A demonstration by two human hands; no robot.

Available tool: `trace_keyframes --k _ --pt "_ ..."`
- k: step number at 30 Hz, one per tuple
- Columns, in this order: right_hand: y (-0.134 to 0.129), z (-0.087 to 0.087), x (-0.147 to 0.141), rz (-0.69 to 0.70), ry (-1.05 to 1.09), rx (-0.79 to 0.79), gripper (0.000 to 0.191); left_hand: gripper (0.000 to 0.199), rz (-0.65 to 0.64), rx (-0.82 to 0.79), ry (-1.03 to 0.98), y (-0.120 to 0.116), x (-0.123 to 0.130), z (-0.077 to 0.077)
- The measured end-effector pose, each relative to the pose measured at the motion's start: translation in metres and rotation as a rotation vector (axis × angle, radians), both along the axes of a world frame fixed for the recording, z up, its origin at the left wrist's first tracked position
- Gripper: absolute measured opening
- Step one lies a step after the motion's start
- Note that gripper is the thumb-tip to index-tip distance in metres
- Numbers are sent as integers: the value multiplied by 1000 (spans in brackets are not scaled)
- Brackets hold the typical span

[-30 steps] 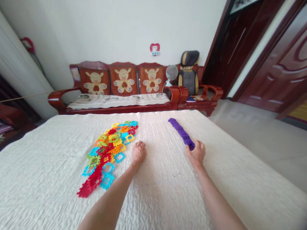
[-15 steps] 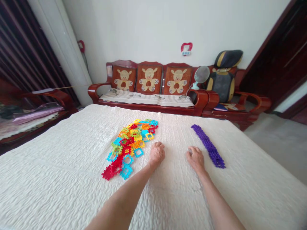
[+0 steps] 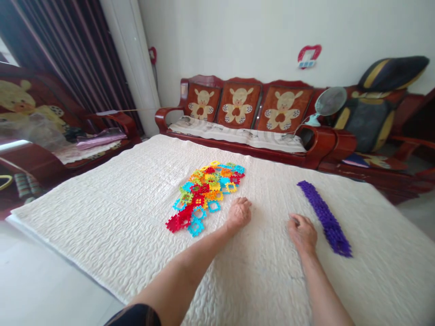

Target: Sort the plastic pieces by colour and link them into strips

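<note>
A pile of red, blue, yellow, green and orange toothed plastic pieces [image 3: 204, 190] lies on the white quilted cover [image 3: 129, 208]. Just right of the pile, my left hand [image 3: 239, 212] rests on the cover with its fingers curled; nothing shows in it. My right hand [image 3: 303, 232] lies further right, fingers bent and curled in, also with nothing visible in it. To the right of that hand is a long strip of purple toothed pieces [image 3: 325, 218], lying at a slant and not touched.
Beyond the covered surface stands a wooden sofa [image 3: 210, 141] with bear cushions [image 3: 238, 106]. A small fan [image 3: 330, 101] and a massage chair pad [image 3: 369, 122] are at the back right. An armchair [image 3: 50, 158] is at the left.
The view has turned left and tilted, so the scene sits further right and more of the left armchair shows. Both hands stay at nearly the same places on the cover.
</note>
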State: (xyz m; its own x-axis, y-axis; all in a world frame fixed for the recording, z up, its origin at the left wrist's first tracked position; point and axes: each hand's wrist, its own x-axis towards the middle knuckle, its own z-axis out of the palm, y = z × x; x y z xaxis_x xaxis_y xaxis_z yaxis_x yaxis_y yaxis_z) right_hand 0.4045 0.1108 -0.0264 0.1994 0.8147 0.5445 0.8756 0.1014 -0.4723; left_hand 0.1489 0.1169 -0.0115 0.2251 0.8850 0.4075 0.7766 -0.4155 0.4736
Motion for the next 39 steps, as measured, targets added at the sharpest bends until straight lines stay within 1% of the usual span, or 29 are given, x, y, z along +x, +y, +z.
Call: trace_keyframes --k 2,4,8,10,12,14,15,19,27,31,34,39 --pt "0 1 -1 -8 -1 5 31 38 37 10 -22 -1 -2 1" --pt "0 1 -2 -13 -9 10 31 44 107 20 -36 2 -9 8" --pt "0 2 -3 -16 -33 19 30 48 283 27 9 15 -37 32" --pt "0 3 -3 -15 -48 26 29 46 372 -18 33 22 -53 41" --pt "0 4 -4 -9 -67 33 28 40 470 -89 45 26 -65 43" --pt "0 3 -4 0 -84 42 27 35 514 -139 76 26 -70 39" --pt "0 3 -3 3 -90 45 26 34 500 -149 102 25 -70 36" --pt "1 1 -2 -12 -103 51 27 35 373 -141 190 14 -64 28" --pt "3 -1 -2 -29 -92 33 26 40 216 -132 199 -10 -56 24" --pt "3 2 -2 -16 -97 24 25 34 108 -47 239 -22 -53 23" --pt "3 3 -2 -16 -109 12 25 32 69 -17 235 -26 -53 21" --pt "3 2 -1 -24 -112 5 24 35 69 -49 243 -31 -53 16"
